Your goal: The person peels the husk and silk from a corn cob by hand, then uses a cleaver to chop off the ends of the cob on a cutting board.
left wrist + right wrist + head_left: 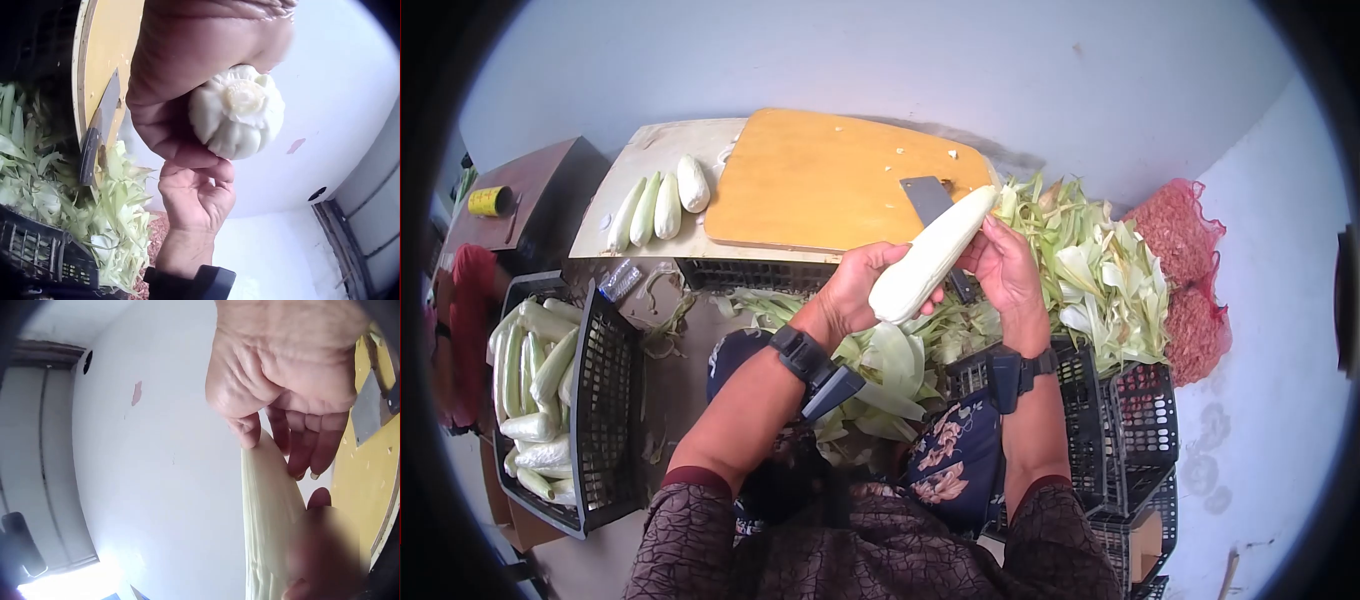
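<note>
A pale, mostly bare ear of corn (933, 255) is held up in both hands above the front edge of the yellow board. The left hand (858, 285) grips its thick end, and in the left wrist view the cut stem base (242, 100) faces the camera with that hand's fingers curled round it. At the narrow end the right hand (1004, 268) pinches the husk tip between thumb and fingers, and in the right wrist view thin leaves (265, 512) still wrap the ear. A cleaver (930, 205) lies on the board behind it.
Several ears lie left of the yellow board (800, 180). A black crate (610, 420) of ears stands at the left. Husks (1100, 280) pile up at the right beside red mesh sacks (1185, 240), above black crates (1145, 420). Another person's red clothing (472, 330) shows far left.
</note>
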Available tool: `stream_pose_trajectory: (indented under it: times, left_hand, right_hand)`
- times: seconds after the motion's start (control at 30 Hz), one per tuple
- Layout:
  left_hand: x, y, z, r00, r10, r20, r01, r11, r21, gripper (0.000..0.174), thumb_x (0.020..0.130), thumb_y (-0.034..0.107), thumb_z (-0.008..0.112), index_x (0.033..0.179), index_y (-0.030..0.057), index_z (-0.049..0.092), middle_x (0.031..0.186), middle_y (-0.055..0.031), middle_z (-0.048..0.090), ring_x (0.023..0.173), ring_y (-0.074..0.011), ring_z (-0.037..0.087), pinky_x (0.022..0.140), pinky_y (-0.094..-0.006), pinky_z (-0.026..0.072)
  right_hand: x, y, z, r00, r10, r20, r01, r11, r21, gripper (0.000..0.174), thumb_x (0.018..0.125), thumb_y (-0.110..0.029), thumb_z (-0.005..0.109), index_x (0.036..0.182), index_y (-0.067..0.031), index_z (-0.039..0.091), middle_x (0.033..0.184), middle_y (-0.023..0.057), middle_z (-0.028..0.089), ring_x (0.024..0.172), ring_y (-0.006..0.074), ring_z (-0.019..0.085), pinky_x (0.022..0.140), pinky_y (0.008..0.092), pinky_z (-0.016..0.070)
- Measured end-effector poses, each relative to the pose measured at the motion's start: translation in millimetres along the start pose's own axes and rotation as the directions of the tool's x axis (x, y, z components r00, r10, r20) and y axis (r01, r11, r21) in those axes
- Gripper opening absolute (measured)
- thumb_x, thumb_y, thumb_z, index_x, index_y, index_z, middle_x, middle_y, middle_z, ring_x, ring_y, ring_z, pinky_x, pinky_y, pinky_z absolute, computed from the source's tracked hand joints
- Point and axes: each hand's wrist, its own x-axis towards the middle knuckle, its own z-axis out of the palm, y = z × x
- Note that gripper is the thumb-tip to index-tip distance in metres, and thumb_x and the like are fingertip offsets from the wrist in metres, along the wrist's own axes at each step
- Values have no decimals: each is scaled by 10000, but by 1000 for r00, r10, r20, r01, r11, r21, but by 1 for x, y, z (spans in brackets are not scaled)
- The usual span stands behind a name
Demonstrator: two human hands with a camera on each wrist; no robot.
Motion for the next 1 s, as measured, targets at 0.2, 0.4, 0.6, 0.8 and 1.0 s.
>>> stream_pose_trajectory:
  times: [0.2, 0.4, 0.6, 0.8, 1.0]
  left_hand:
    - [9, -11, -7, 995, -68, -79, 76, 991, 109, 491, 887, 344, 399, 1154, -61, 478, 922, -200, 606, 744, -284, 628, 624, -335, 525]
    - [14, -11, -3, 955, -128, -267, 207, 933, 294, 460, 876, 363, 480, 1123, -24, 482, 870, -151, 601, 706, -242, 626, 612, -351, 537]
    - [13, -20, -7, 977, -49, -207, 134, 898, 420, 482, 874, 377, 496, 1112, -42, 477, 852, -143, 599, 730, -238, 627, 646, -328, 527]
    - [-3, -12, 5, 967, -109, -229, 190, 910, 369, 439, 904, 335, 446, 1091, -59, 502, 850, -168, 612, 700, -257, 629, 649, -332, 528]
    - [-14, -8, 6, 953, -121, -277, 213, 918, 334, 446, 901, 349, 449, 1052, -63, 532, 819, -169, 621, 672, -251, 631, 616, -327, 525]
  right_hand:
    - [-8, 5, -18, 998, -2, -66, -4, 996, -84, 286, 883, -236, 514, 972, 32, 559, 824, 104, 621, 682, 161, 618, 637, 288, 520]
    - [-22, 6, -21, 966, -10, -258, -75, 946, -316, 262, 852, -236, 581, 885, 24, 598, 731, 61, 608, 578, 94, 566, 522, 214, 490]
    - [-33, 8, -11, 953, -72, -295, -34, 940, -340, 265, 846, -234, 598, 851, 30, 613, 668, 49, 595, 527, 74, 543, 470, 193, 469]
    - [-39, 7, -7, 957, -50, -286, -39, 954, -297, 277, 846, -234, 602, 859, 42, 620, 673, 61, 605, 516, 70, 545, 455, 187, 469]
    - [-35, 11, -2, 924, -156, -351, 60, 961, -269, 231, 841, -190, 599, 888, 36, 609, 677, 54, 601, 516, 64, 531, 459, 189, 467]
